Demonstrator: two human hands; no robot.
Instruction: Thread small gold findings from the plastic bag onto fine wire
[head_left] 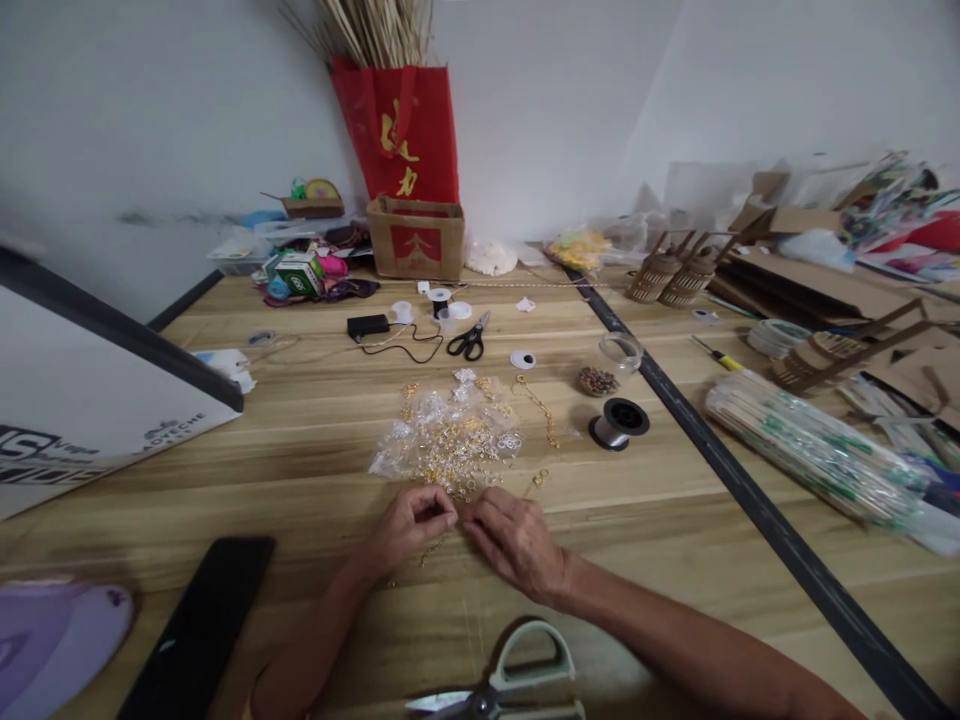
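My left hand (409, 525) and my right hand (514, 540) meet fingertip to fingertip on the wooden table (315, 440), both pinched closed on something tiny I cannot make out. A thin gold chain piece (429, 552) lies under the left hand. Just beyond the fingers sits a heap of small gold and silver findings in clear plastic bags (450, 440). A gold chain (541, 408) lies to the right of the heap.
A wire spool (619, 422), a bead dish (597, 380), black scissors (469, 340) and a black adapter (367, 325) lie further back. Grey-handled scissors (499, 690) rest near me, a black phone (202, 630) at left. Red bag (401, 130), cardboard box (416, 238), stick bundle (817, 450) right.
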